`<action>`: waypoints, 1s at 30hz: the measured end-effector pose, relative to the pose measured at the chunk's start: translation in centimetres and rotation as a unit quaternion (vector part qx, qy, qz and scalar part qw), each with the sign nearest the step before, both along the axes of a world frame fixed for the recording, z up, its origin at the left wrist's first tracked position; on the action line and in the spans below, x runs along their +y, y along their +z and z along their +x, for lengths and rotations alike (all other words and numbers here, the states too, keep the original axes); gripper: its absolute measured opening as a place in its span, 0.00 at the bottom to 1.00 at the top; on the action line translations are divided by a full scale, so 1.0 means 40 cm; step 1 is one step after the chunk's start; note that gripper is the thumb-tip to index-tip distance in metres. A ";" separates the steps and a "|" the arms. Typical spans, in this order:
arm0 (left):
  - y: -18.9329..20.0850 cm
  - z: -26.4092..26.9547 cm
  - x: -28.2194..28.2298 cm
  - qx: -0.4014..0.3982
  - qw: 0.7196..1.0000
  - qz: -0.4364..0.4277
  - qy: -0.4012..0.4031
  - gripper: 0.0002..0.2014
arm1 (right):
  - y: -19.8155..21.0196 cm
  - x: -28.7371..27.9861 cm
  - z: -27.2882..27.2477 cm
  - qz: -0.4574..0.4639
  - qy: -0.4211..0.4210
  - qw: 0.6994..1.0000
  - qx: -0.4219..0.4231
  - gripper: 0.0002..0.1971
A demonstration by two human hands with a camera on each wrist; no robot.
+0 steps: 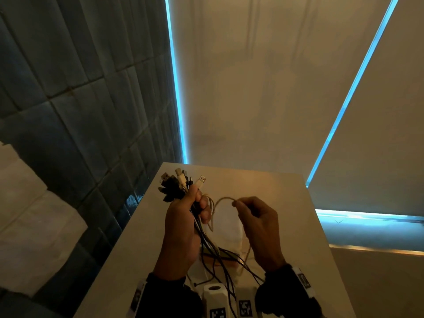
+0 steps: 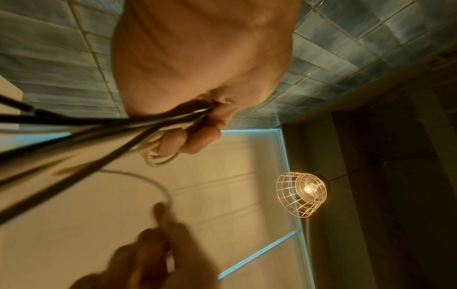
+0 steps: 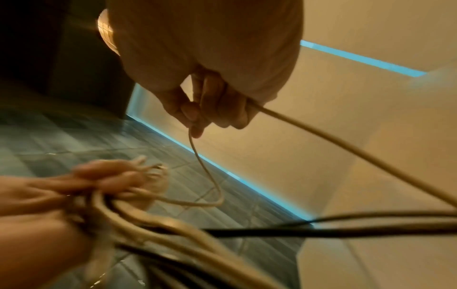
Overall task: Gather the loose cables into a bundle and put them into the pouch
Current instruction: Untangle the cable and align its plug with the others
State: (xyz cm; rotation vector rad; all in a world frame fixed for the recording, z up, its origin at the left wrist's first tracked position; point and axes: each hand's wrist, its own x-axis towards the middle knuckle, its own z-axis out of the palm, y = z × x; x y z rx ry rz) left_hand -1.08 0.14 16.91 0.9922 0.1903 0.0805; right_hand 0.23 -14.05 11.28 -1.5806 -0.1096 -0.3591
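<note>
My left hand [image 1: 183, 216] is raised above the table and grips a bundle of black and white cables [image 1: 206, 244]. Their USB plugs [image 1: 181, 182] fan out above the fist. In the left wrist view the fingers [image 2: 193, 140] curl round the cables [image 2: 138, 123]. My right hand [image 1: 250, 214] pinches a thin beige cable [image 1: 223, 199], which arches in a loop between both hands. The right wrist view shows that pinch [image 3: 195, 119], with the beige cable [image 3: 210, 172] running to the blurred left hand [image 3: 74, 185]. A pale pouch [image 1: 227, 223] lies on the table beneath the hands, partly hidden.
The white table [image 1: 270, 187] stands against a blue tiled wall [image 1: 80, 99] on the left and pale blinds [image 1: 263, 88] behind. Cable tails [image 1: 229, 267] hang down to the table's near edge. A lit wire-cage lamp [image 2: 301, 193] hangs overhead.
</note>
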 end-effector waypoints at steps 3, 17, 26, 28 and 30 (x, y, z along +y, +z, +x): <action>0.000 -0.003 -0.011 0.014 0.998 0.035 0.042 0.16 | 0.073 0.026 -0.030 0.019 0.053 0.996 -0.064 0.06; -0.005 -0.003 0.011 -0.030 0.992 -0.115 0.030 0.16 | -0.007 0.016 -0.041 -0.033 0.180 0.982 0.052 0.08; -0.014 -0.005 0.001 -0.039 0.996 -0.076 0.016 0.19 | -0.076 0.016 -0.031 -0.025 0.163 0.980 0.114 0.11; -0.014 -0.006 0.002 -0.037 0.997 -0.069 0.020 0.19 | -0.094 0.012 -0.029 -0.022 0.155 0.979 0.131 0.12; -0.015 -0.008 0.001 -0.031 0.997 -0.067 0.026 0.19 | -0.119 0.009 -0.029 -0.042 0.143 0.979 0.140 0.13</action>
